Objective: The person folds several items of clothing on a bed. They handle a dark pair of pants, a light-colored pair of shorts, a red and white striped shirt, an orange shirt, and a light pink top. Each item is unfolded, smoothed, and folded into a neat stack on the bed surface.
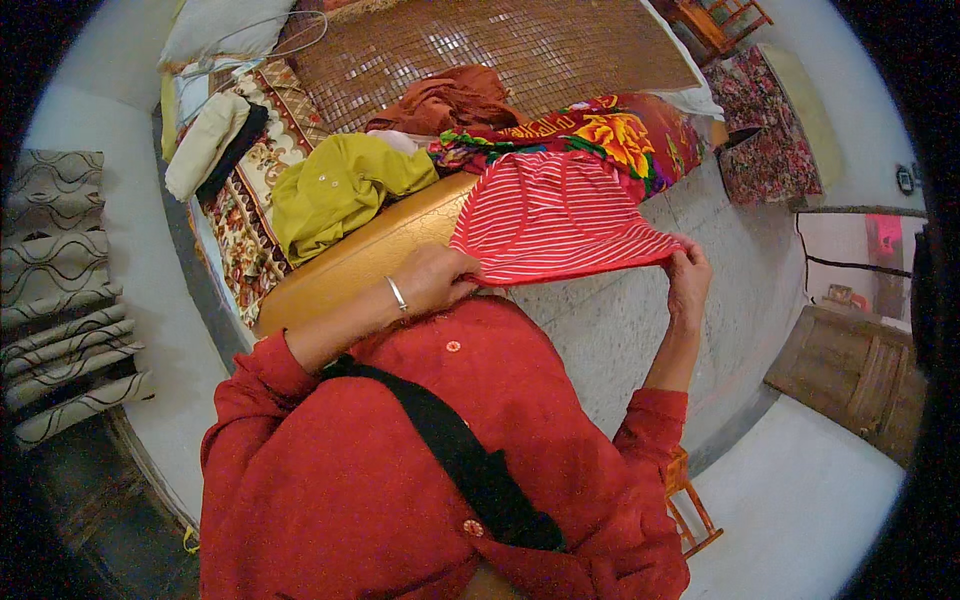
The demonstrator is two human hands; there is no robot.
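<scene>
A pair of red underpants [560,220] with white stripes is stretched between my two hands, its solid red waistband toward me. My left hand [440,278], with a silver bangle at the wrist, pinches one end of the waistband. The other end is gripped by my right hand [687,275], thumb and fingers closed on it. Behind the underpants, a bright floral cloth [630,140] lies over the bed's edge. Left of it, a yellow-green garment [350,185] is heaped on the bed, with a rust-coloured cloth [455,100] just beyond.
The bed's padded golden side [380,235] runs in front of me, and a brown tile mat [560,55] covers its top. Folded cream cloth [208,150] lies at the left. A flower-patterned covered piece [765,130] stands at the far right, over grey floor [640,340].
</scene>
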